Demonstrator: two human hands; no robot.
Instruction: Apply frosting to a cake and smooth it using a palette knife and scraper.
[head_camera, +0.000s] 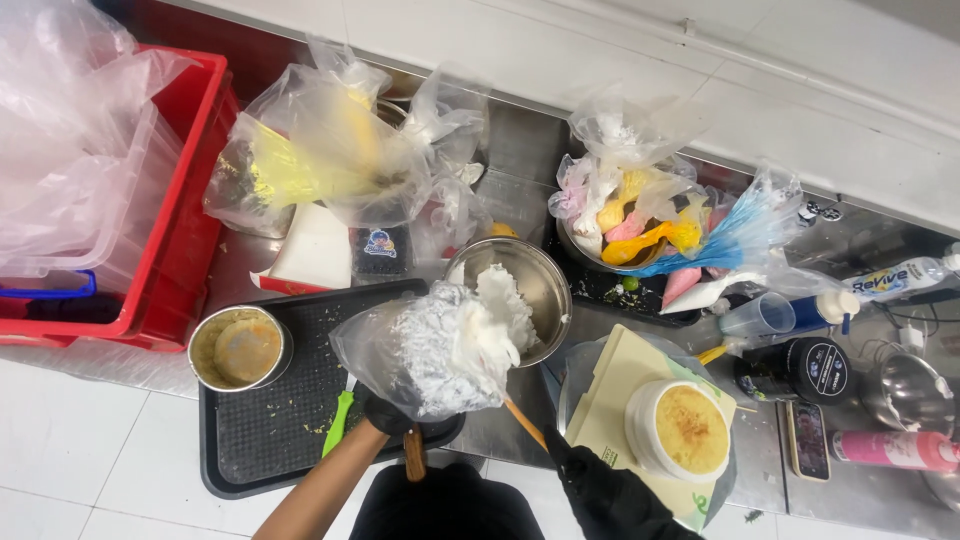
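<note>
My left hand, in a black glove, grips the neck of a clear plastic piping bag smeared and filled with white cream. The bag's open mouth leans against a steel mixing bowl that holds more white cream. My right hand, also black-gloved, holds a wooden-handled tool whose far end is hidden in the cream at the bag's mouth. A small round cake with a golden top and white sides sits on a pale board just right of my right hand.
A black tray carries a round tin and a green-handled tool. A red crate with plastic bags stands at the left. Used coloured piping bags fill a bowl behind. Bottles, a black jar and a phone lie at the right.
</note>
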